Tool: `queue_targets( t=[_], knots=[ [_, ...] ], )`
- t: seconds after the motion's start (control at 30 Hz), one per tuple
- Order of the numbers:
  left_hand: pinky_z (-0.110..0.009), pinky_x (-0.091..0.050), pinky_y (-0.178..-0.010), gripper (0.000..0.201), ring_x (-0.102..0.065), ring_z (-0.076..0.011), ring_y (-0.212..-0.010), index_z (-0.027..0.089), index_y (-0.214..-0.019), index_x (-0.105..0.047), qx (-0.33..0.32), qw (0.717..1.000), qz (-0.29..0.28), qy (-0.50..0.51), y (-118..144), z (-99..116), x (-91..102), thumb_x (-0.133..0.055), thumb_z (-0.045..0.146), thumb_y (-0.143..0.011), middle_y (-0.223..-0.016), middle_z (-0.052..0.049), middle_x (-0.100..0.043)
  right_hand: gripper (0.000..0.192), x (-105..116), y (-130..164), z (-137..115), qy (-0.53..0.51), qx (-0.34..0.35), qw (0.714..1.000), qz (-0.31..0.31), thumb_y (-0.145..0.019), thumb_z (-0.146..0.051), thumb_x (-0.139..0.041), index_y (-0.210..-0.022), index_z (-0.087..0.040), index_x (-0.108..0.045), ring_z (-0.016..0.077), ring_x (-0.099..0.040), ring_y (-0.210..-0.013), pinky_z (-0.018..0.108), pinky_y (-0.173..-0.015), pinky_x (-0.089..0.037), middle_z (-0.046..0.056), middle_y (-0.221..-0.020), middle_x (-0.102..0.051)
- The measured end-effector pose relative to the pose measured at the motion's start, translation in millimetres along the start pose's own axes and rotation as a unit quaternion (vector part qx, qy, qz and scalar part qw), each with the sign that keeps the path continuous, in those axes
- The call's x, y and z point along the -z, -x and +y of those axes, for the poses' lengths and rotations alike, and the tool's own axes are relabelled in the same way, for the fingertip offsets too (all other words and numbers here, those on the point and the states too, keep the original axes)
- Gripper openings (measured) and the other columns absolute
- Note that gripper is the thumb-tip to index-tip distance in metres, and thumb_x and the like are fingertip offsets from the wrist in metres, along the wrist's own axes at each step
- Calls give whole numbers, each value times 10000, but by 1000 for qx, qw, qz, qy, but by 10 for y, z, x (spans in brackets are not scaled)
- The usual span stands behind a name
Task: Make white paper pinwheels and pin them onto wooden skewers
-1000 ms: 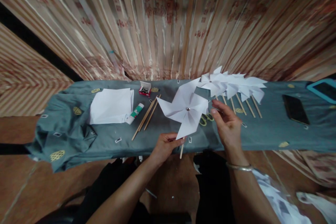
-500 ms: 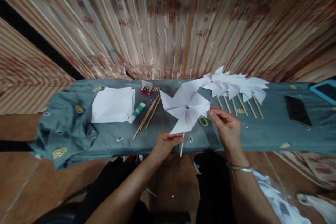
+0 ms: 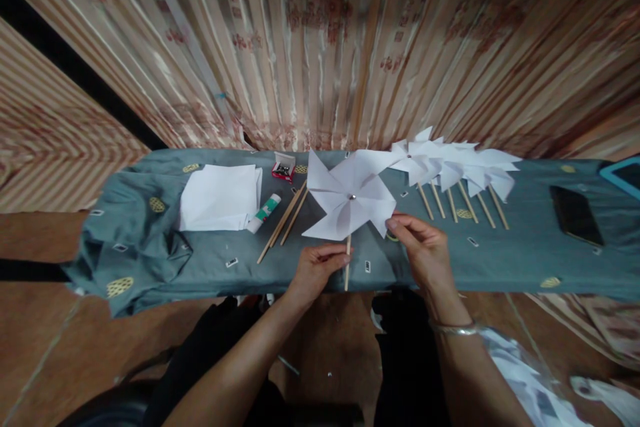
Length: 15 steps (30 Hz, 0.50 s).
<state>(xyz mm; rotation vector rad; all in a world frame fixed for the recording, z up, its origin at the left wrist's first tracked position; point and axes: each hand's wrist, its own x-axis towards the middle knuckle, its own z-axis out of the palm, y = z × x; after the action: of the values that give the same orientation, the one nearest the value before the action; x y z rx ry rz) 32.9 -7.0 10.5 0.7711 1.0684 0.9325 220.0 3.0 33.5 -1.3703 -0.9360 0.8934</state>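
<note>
On the tabletop (image 3: 500, 250) a stack of paper (image 3: 219, 197), a glue stick (image 3: 264, 212) and loose sticks (image 3: 285, 219) lie to the left; finished pinwheels (image 3: 453, 163) and a phone (image 3: 575, 215) lie to the right. My left hand (image 3: 316, 268) grips the stick of a white paper pinwheel (image 3: 350, 200), upright at the near edge; my right hand (image 3: 423, 247) pinches one blade's tip

one held pinwheel (image 3: 350, 200) — three loose sticks (image 3: 283, 220) — one phone (image 3: 575, 215) — one glue stick (image 3: 263, 212).

Bare cloth (image 3: 520, 250) right of the hands, finished pinwheels (image 3: 457, 163) behind, sticks (image 3: 285, 217) and glue (image 3: 264, 211) crowding left
</note>
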Motion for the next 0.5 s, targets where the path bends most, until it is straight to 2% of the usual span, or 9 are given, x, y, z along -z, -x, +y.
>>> queue_targets(
  t=[0.23,0.5],
  knots=[
    [-308,-517,-808,249,-677,-190,-770,202,-762,-806,-5,1000,15,5,-19,-6,13,-851,330,-553,-819,-56,-784,105,-77,56,32,-18,-11,999,-34,-660,-363,-809,-691,-269,-773,184,-664,-832,330,-807,-503,2,-878,-767],
    [-317,-514,-844,242,-685,-198,-802,198,-769,-807,-7,1000,22,14,-16,25,9,-844,312,-558,-843,-61,-785,143,-171,125,-14,-50,-48,994,-82,-636,-382,-827,-641,-257,-757,125,-585,-639,271,-661,-473,-26,-712,-703]
  ],
)
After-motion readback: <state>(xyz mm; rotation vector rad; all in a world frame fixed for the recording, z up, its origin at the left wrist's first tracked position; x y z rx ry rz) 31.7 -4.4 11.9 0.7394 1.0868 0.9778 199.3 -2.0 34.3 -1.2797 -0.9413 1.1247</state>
